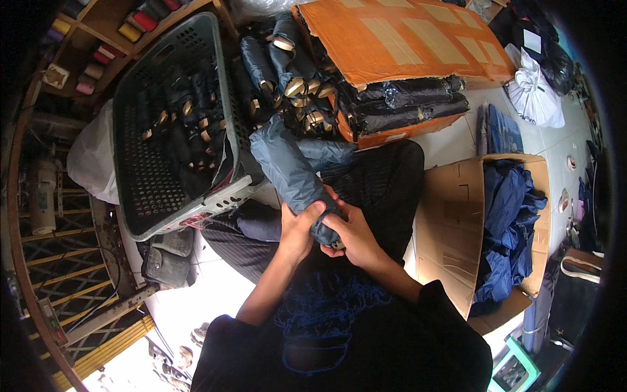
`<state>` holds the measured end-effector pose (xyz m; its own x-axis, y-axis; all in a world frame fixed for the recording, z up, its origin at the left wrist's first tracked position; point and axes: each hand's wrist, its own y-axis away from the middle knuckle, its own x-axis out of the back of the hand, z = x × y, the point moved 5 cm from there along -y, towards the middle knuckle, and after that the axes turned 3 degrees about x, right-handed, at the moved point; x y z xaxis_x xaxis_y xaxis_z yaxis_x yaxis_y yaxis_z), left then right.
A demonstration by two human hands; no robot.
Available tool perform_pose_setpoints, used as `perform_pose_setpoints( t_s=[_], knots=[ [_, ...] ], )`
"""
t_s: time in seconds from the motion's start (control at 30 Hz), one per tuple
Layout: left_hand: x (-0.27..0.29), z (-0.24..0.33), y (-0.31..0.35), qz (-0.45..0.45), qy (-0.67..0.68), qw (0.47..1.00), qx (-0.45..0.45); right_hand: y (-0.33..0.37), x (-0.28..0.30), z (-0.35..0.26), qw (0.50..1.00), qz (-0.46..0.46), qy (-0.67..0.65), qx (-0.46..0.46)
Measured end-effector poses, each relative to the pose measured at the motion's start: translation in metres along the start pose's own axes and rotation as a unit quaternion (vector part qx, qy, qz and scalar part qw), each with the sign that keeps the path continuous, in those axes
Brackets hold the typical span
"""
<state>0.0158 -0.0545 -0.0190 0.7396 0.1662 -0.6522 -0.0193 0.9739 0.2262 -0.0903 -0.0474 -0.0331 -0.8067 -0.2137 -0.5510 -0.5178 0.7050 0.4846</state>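
Across my lap I hold a folded umbrella (284, 163) in grey-blue cloth, tilted with its far end up and to the left. My left hand (299, 228) grips its near part from the left, thumb on top. From the right, my right hand (353, 232) is closed round the near end, its thumb pressing on the cloth. A small pale tip shows under that hand. Another grey-blue umbrella (326, 152) lies just behind the held one. Part of a dark rolled umbrella (256, 225) shows by my left leg.
A dark plastic basket (140, 189) at left holds several dark umbrellas. More umbrellas with pale ends (294, 85) are piled beyond my lap, beside an orange carton (405, 46). At right, an open cardboard box (450, 228) contains blue cloth (506, 222). Thread spools (145, 21) fill a shelf.
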Motion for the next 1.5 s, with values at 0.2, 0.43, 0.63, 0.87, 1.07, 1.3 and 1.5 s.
perform_pose_setpoints(
  t_s=[0.2,0.43,0.63,0.87,1.07,1.3,1.5],
  knots=[
    [-0.002,0.007,-0.003,-0.024,0.0,1.0,-0.012,-0.002,-0.009,-0.013,0.999,0.009,0.016,0.047],
    [-0.016,0.028,-0.011,-0.03,-0.07,0.997,0.007,-0.009,-0.008,-0.028,0.985,-0.051,0.12,0.113],
    [-0.014,0.008,-0.003,0.043,-0.129,0.991,-0.015,-0.005,-0.007,-0.027,0.986,0.056,0.092,0.125],
    [-0.005,0.023,-0.015,0.039,-0.08,0.996,0.005,-0.005,-0.023,-0.024,0.989,-0.025,-0.123,0.075],
    [-0.004,0.001,-0.006,0.056,-0.13,0.99,0.013,-0.005,-0.005,-0.002,0.998,0.028,-0.05,-0.003],
    [0.0,-0.01,-0.003,0.002,-0.126,0.991,0.044,-0.003,0.007,-0.006,0.994,-0.063,-0.083,-0.024],
    [-0.002,0.009,-0.02,-0.041,0.062,0.997,0.033,0.001,0.005,-0.019,0.985,-0.152,0.078,0.018]
  ],
)
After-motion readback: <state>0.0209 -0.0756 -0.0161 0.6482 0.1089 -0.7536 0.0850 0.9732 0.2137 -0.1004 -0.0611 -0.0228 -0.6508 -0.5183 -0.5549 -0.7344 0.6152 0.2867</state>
